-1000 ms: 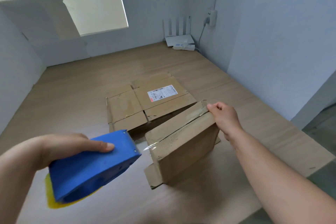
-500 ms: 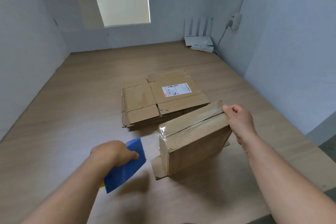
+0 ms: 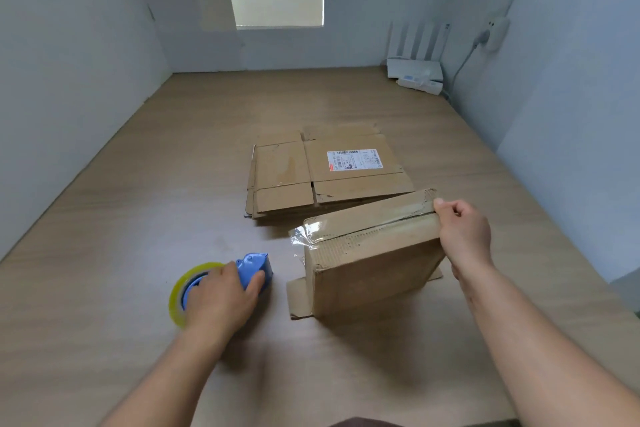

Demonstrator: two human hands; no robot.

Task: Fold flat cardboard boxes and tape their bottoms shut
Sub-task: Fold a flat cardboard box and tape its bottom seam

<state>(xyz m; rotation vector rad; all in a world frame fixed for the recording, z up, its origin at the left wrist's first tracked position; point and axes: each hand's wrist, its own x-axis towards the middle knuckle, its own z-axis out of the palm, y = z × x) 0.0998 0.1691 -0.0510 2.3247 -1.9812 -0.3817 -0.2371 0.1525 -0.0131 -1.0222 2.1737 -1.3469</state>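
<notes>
The left hand has come down from mid-air and now rests the blue plastic tape dispenser on the pale wooden table, at about 8 o'clock from the centre of the view. Its fingers curl over the top of the dispenser, gripping it, with the yellowish roll of clear tape showing at the hand's 9 o'clock side. At 3 o'clock from the dispenser, near but apart, stands the folded brown cardboard box, upside down, with a strip of clear tape running along its closed bottom seam and a loose end hanging over its near corner. The right hand holds the box's far end, fingers closed, thumb pressed on the tape. At 12 o'clock from the box, just beside it, lies a stack of flat brown cardboard boxes, the top one bearing a white shipping label.
</notes>
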